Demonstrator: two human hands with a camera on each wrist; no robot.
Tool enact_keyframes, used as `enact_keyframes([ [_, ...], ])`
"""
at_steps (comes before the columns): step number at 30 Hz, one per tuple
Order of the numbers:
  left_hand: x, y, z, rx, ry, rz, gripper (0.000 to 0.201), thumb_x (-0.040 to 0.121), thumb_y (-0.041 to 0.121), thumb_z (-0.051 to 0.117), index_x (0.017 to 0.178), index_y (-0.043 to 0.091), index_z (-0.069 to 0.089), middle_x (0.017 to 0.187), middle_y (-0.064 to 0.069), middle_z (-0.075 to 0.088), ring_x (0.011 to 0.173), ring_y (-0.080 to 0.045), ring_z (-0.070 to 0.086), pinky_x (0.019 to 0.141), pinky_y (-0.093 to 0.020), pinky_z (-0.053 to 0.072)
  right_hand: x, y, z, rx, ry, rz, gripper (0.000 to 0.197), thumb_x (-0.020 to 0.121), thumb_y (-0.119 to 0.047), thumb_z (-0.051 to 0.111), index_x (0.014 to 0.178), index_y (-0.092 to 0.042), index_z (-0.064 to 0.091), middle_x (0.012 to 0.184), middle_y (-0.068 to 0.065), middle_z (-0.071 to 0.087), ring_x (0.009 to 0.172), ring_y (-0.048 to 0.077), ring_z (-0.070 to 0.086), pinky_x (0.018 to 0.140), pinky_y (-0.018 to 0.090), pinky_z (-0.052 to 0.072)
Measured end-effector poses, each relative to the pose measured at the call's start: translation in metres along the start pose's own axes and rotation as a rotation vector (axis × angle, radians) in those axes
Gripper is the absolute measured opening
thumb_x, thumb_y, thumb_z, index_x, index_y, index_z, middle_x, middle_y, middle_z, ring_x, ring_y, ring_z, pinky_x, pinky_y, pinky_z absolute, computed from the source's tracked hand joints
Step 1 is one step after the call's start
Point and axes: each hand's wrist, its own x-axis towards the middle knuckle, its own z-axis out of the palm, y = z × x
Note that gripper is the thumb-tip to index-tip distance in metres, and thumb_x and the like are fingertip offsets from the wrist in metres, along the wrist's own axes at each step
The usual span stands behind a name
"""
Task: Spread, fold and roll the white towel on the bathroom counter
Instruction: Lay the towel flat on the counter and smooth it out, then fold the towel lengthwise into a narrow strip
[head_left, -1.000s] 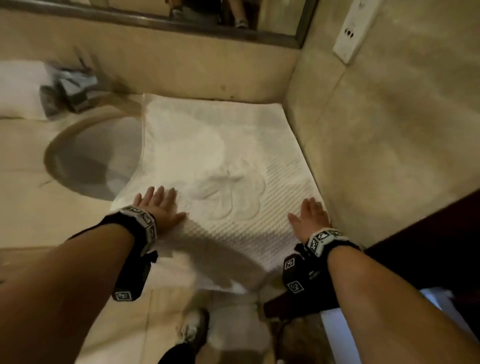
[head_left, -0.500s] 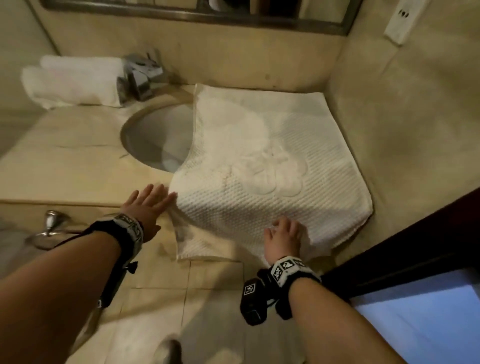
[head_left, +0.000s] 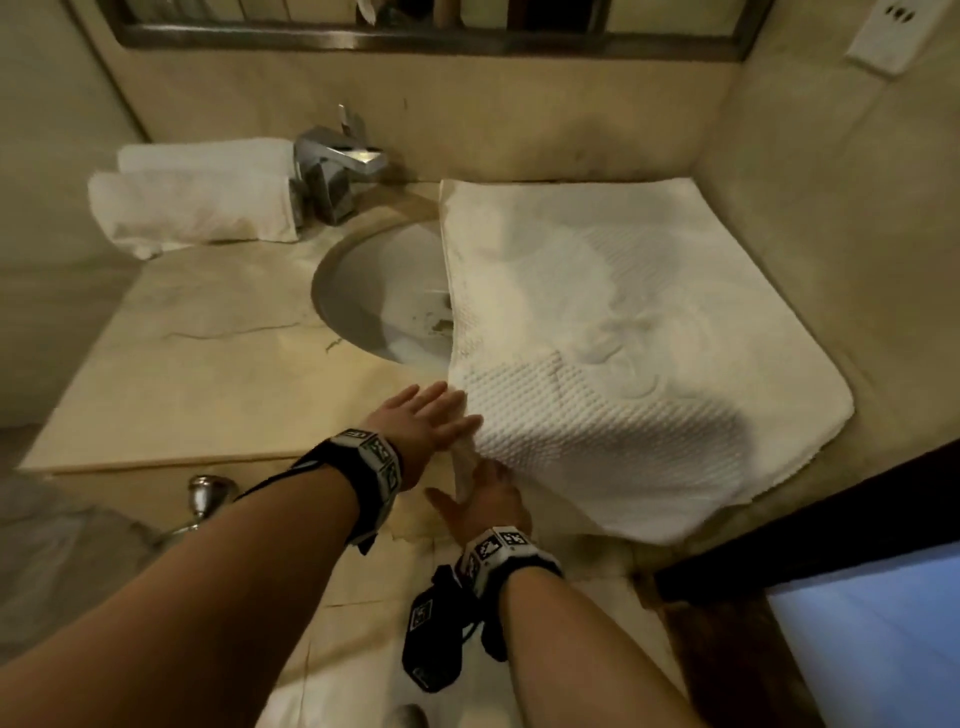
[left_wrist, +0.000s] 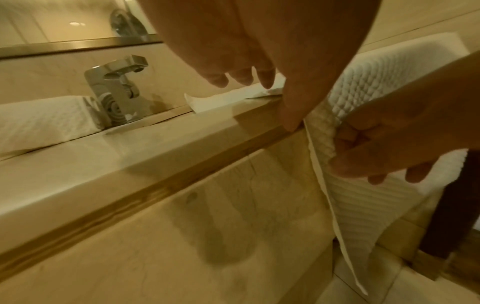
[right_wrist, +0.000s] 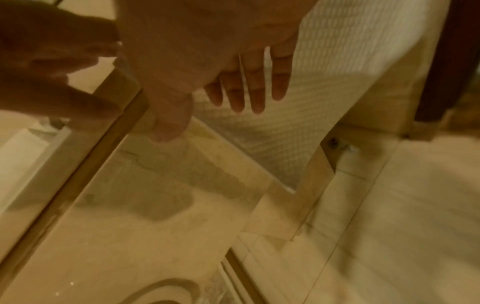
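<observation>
White towel (head_left: 613, 332) spread flat, right side of counter (head_left: 208, 374), near edge overhanging. Left hand (head_left: 421, 421) flat, fingers straight, at near-left corner. Right hand (head_left: 483, 499) grips the hanging edge. Spreading done; fold starting, roll left.

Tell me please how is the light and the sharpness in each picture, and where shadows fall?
Head view: dim yellowish light, edges curved by the wide lens; a dark shadow lies on the near part of the white towel. Left wrist view: the faucet is fairly sharp, the left hand close and soft; a shadow falls on the counter front. Right wrist view: strongly motion-blurred, the right hand soft and close.
</observation>
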Motion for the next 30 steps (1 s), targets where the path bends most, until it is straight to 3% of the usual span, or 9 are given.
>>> enact_keyframes([
  [4,0.007,-0.012,0.004,-0.018,0.061,0.077,0.082,0.093,0.013,0.05,0.148,0.042,-0.004,0.159,0.005,-0.009,0.147,-0.018,-0.004,0.118,-0.033,0.006,0.005,-0.024,0.015,0.118,0.155,0.184,0.085,0.085,-0.06,0.051,0.143,-0.008,0.017,0.146,0.012,0.027,0.129,0.028,0.039,0.099,0.037,0.039],
  [9,0.019,-0.01,0.002,0.004,0.15,0.094,0.067,0.094,0.029,0.052,0.147,0.039,0.012,0.155,-0.001,0.005,0.143,-0.023,0.01,0.117,-0.035,0.017,0.008,-0.034,0.008,0.368,0.266,0.323,0.039,0.097,-0.033,0.04,0.128,-0.008,0.038,0.125,0.014,0.058,0.115,0.03,0.056,0.092,0.036,0.044],
  [11,0.022,-0.007,0.0,0.002,0.16,0.079,0.063,0.094,0.034,0.049,0.146,0.036,0.015,0.154,-0.002,0.008,0.142,-0.024,0.013,0.117,-0.035,0.017,0.004,-0.032,0.003,0.471,0.265,0.315,0.029,0.096,-0.022,0.039,0.122,-0.012,0.046,0.12,0.015,0.061,0.111,0.032,0.058,0.089,0.035,0.044],
  [13,0.023,-0.006,-0.003,-0.007,0.185,0.079,0.061,0.094,0.039,0.048,0.146,0.034,0.016,0.152,-0.001,0.012,0.14,-0.023,0.016,0.115,-0.034,0.019,-0.004,-0.028,-0.006,0.504,0.22,0.262,0.031,0.09,-0.014,0.044,0.119,-0.016,0.051,0.121,0.014,0.061,0.112,0.031,0.057,0.09,0.034,0.045],
  [17,0.026,-0.006,-0.013,-0.002,0.188,0.134,0.064,0.093,0.052,0.041,0.147,0.041,0.009,0.149,0.0,0.018,0.137,-0.022,0.022,0.114,-0.034,0.022,-0.022,-0.016,-0.039,0.214,0.119,0.063,0.036,0.088,-0.017,0.046,0.121,-0.016,0.057,0.125,0.012,0.057,0.115,0.03,0.053,0.092,0.033,0.044],
  [20,0.028,-0.002,-0.021,0.007,0.209,0.189,0.053,0.095,0.048,0.04,0.143,0.048,0.018,0.149,0.002,0.02,0.137,-0.021,0.023,0.112,-0.033,0.023,-0.035,-0.004,-0.072,0.159,0.1,0.042,0.025,0.09,-0.025,0.046,0.098,-0.017,0.068,0.095,0.01,0.064,0.091,0.027,0.061,0.071,0.029,0.044],
  [23,0.034,0.001,-0.032,-0.007,0.223,0.199,0.046,0.096,0.045,0.042,0.14,0.047,0.03,0.147,0.005,0.024,0.137,-0.02,0.023,0.111,-0.031,0.025,-0.039,0.008,-0.103,0.248,0.145,0.055,0.032,0.091,-0.019,0.042,0.061,-0.012,0.05,0.065,0.005,0.05,0.07,0.022,0.051,0.061,0.027,0.033],
  [27,0.048,0.009,-0.052,-0.073,0.249,0.155,0.046,0.096,0.028,0.045,0.14,0.037,0.036,0.149,0.006,0.027,0.14,-0.02,0.022,0.114,-0.032,0.026,-0.038,0.022,-0.131,0.332,0.215,0.029,0.032,0.094,-0.02,0.039,0.064,-0.011,0.047,0.076,0.009,0.051,0.073,0.021,0.049,0.063,0.029,0.034],
  [30,0.063,0.016,-0.071,-0.082,0.333,0.077,0.048,0.092,0.016,0.047,0.135,0.035,0.041,0.145,0.01,0.035,0.135,-0.02,0.029,0.111,-0.034,0.028,-0.042,0.035,-0.148,0.391,0.27,0.011,0.027,0.094,-0.016,0.041,0.07,-0.005,0.047,0.07,0.01,0.045,0.071,0.021,0.045,0.063,0.029,0.03],
])
